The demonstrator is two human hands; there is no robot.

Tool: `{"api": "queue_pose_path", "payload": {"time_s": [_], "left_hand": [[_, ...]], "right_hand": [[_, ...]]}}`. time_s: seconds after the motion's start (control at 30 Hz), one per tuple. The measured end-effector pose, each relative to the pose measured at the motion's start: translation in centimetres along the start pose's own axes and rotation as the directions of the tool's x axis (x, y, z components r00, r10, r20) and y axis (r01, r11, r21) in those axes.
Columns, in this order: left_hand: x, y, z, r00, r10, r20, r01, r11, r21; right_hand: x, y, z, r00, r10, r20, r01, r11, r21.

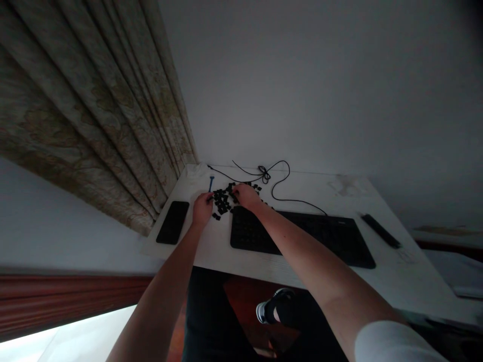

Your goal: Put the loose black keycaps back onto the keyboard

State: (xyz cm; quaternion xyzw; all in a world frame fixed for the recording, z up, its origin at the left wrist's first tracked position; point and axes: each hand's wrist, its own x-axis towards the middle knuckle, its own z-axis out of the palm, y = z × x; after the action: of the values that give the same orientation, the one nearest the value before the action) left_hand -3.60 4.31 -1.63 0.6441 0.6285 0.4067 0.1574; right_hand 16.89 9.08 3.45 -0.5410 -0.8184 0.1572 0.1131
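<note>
A loose heap of small black keycaps (222, 202) lies on the white table, between and beyond my hands. At the heap's left edge my left hand (203, 209) is closed, with a dark keycap showing at its fingertips. My right hand (247, 196) reaches over the right part of the heap, fingers curled and pinched together among the keycaps; what they hold is too small and dark to make out. Below my right forearm lies a black keyboard (339, 239), partly covered by that arm. A blue tool (211, 183) with a wider head lies just beyond my left hand.
A black phone (172, 222) lies at the table's left edge. A thin black cable (289, 173), bundled in the middle, runs along the wall to the keyboard. On the right is a dark elongated object (381, 231). A patterned curtain (113, 100) hangs at the left.
</note>
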Motion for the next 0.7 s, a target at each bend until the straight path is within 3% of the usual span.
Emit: {"api": "queue_pose_path", "payload": {"time_s": [0.17,0.3,0.4,0.57,0.7], "left_hand": [[-0.2,-0.1,0.1,1.0,-0.027,-0.006,0.026,0.996,-0.082],[-0.1,-0.2,0.3,1.0,-0.021,0.0,0.021,0.996,-0.092],[-0.1,-0.4,0.4,1.0,-0.015,-0.001,0.015,0.996,-0.093],[-0.1,-0.2,0.4,0.999,-0.039,-0.014,0.036,0.989,-0.147],[-0.2,0.1,0.0,0.995,-0.075,-0.067,0.056,0.964,-0.26]], "right_hand": [[-0.5,1.0,-0.1,0.989,0.093,-0.118,-0.074,0.985,0.157],[-0.7,1.9,-0.2,0.95,0.249,-0.187,-0.164,0.911,0.379],[-1.0,2.4,-0.2,0.926,0.341,-0.16,-0.21,0.819,0.534],[-1.9,3.2,0.0,0.919,0.387,-0.075,-0.234,0.688,0.687],[-2.9,4.1,0.1,0.921,0.371,-0.116,-0.23,0.76,0.608]]}}
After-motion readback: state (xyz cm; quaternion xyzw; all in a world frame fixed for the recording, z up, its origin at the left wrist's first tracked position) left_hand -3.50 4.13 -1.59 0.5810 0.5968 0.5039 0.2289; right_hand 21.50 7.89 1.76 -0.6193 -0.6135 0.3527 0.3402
